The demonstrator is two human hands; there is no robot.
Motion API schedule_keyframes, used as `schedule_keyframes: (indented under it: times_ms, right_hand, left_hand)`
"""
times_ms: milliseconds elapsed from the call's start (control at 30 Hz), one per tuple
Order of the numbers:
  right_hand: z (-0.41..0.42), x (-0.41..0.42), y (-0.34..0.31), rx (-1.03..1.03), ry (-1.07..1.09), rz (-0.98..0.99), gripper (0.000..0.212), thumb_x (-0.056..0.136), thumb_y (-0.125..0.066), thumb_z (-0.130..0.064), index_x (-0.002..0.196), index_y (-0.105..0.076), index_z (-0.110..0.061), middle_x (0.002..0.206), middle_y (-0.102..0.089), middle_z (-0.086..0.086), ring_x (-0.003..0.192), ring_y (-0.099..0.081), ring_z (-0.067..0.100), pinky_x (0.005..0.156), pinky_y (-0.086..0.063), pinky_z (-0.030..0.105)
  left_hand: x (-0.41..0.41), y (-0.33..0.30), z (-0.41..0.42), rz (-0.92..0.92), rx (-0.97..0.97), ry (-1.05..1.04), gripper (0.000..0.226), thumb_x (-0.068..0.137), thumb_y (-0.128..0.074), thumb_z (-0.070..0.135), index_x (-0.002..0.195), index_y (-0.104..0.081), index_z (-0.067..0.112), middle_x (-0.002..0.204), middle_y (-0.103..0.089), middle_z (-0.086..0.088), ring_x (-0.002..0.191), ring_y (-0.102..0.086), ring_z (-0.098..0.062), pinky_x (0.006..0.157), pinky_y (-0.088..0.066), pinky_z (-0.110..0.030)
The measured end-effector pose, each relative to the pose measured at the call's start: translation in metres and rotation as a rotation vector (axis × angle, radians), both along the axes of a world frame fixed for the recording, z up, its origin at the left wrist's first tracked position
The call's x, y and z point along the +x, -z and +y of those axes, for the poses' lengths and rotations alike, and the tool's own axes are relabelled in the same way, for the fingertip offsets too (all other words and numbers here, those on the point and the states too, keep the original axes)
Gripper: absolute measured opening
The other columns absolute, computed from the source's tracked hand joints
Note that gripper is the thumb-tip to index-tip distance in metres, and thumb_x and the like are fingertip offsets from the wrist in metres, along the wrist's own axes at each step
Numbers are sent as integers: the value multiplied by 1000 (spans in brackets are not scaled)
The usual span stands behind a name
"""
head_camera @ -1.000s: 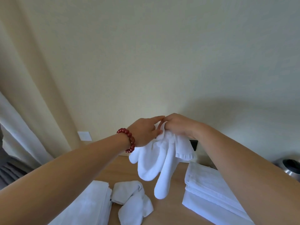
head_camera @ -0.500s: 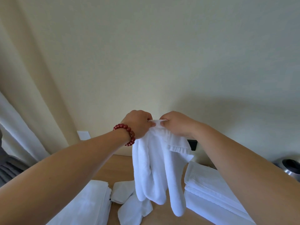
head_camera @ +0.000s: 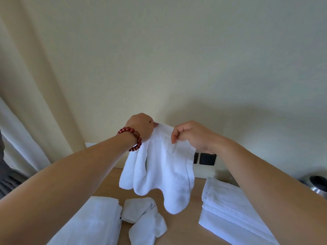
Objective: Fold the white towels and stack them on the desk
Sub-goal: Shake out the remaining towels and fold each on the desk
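A small white towel (head_camera: 162,170) hangs in loose folds in the air above the wooden desk (head_camera: 180,225). My left hand (head_camera: 141,127), with a red bead bracelet on its wrist, pinches the towel's top left corner. My right hand (head_camera: 192,137) pinches the top edge further right. A crumpled white towel (head_camera: 143,220) lies on the desk below. A folded stack of white towels (head_camera: 230,211) sits at the right and another folded white pile (head_camera: 92,225) at the left.
The cream wall is close behind the desk, with dark wall sockets (head_camera: 207,159) just behind the hanging towel. A curtain (head_camera: 26,106) hangs at the left. A shiny metal pot (head_camera: 316,184) stands at the desk's far right.
My hands have moved apart along the towel's top edge, spreading it wider. The towel has risen slightly, so its lower ends hang clear above the desk.
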State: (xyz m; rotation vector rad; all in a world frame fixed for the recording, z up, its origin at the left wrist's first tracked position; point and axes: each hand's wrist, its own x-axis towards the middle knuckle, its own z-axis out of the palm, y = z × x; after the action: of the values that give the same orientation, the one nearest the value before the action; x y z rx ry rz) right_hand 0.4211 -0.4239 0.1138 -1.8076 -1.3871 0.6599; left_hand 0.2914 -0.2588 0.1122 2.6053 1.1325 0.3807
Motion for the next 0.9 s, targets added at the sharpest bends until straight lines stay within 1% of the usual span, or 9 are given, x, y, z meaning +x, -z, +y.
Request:
schedule_keyframes:
  times_ms: [100,200,367,467,567,700,767,833,900]
  right_hand:
    - [-4,2,-6,-12,-76,245,36,70,-51,-14,92,-78,-23,81,-53,12,71,-45,18,65,-40,27]
    - [-8,4,-8,-129,-376,592,48,80,-56,-2,126,-65,-9,110,-59,10,102,-59,23,90,-51,28]
    - [-12,14,-9,-143,-526,660,62,86,-55,17,140,-54,-15,131,-56,8,127,-54,24,118,-36,39]
    - [-8,12,-6,-83,-359,497,48,94,-52,16,132,-61,-11,132,-63,7,125,-60,18,109,-46,32]
    - [0,3,-5,-8,-123,277,22,102,-50,-4,104,-72,-9,104,-76,5,102,-72,17,92,-57,28]
    - [7,-4,-4,45,45,-170,40,102,-53,-37,73,-64,-12,66,-65,-8,63,-59,9,71,-47,29]
    - [12,-4,-1,-9,14,-311,37,100,-54,-43,79,-68,-16,80,-56,-4,72,-53,12,70,-40,30]
    - [14,-6,4,-158,-27,-384,26,99,-53,-47,92,-72,-30,112,-49,-1,106,-49,19,89,-43,35]
    - [13,-8,8,-159,-46,-352,16,98,-56,-43,103,-71,-39,146,-32,-7,138,-26,19,111,-32,34]
  left_hand:
    - [1,-4,1,1,-8,11,41,101,-48,37,73,-62,11,71,-60,-3,73,-57,-22,59,-40,-30]
    - [2,-8,2,-61,-65,32,39,99,-50,36,79,-69,8,76,-67,-7,76,-62,-24,62,-46,-30]
    - [1,-17,1,9,-131,78,30,102,-47,22,77,-61,13,71,-53,0,70,-47,-20,64,-39,-28]
    - [-2,-21,12,-85,-229,42,18,94,-46,6,80,-49,18,78,-41,-6,69,-33,-19,63,-29,-31]
    - [-7,-25,13,-272,-429,-36,17,97,-46,7,89,-54,20,73,-49,-8,51,-41,-20,53,-34,-29]
    - [-3,-27,-4,-445,-646,-23,22,103,-48,16,107,-70,14,64,-69,1,48,-53,-12,49,-39,-22]
    - [-1,-26,-12,-454,-638,-9,24,102,-48,18,106,-71,14,64,-67,1,47,-50,-12,46,-39,-21]
    - [0,-28,-17,-518,-670,-29,25,102,-47,15,106,-71,11,65,-65,-1,46,-47,-12,42,-37,-20]
    - [1,-32,-22,-592,-744,-30,23,103,-48,14,109,-69,8,65,-67,-3,45,-49,-11,41,-37,-19]
